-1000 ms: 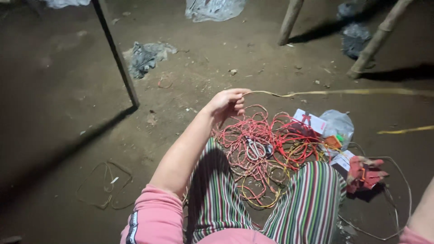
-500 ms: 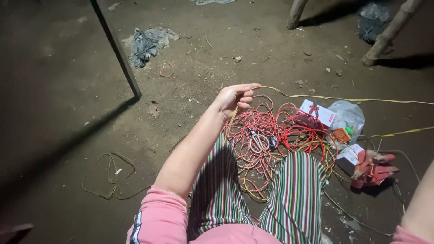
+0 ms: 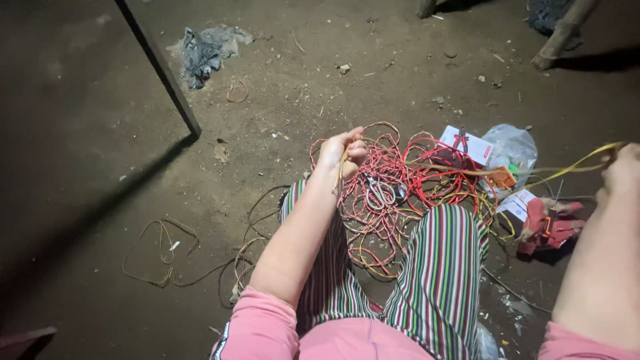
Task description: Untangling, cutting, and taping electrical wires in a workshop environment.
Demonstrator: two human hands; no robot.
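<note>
My left hand [image 3: 341,151] is closed around a thin yellow wire [image 3: 467,172] above a tangled heap of red and yellow wires [image 3: 400,193] lying on the dirt floor between my striped-trousered legs. The yellow wire runs to the right, taut, up to my right hand [image 3: 623,172] at the frame's right edge, which grips its other end. A pair of metal pliers [image 3: 381,193] rests in the middle of the heap.
A white box [image 3: 467,145], a clear plastic bag [image 3: 510,147], an orange piece [image 3: 501,178] and red cloth [image 3: 550,227] lie right of the heap. Loose wire loops [image 3: 163,253] lie at left. A dark metal leg [image 3: 160,67], grey rag [image 3: 203,50] and wooden posts [image 3: 563,30] stand farther off.
My left hand has closed on the yellow wire and dropped toward the heap. My right hand has come into view at the right, pulling the wire taut. The view has shifted.
</note>
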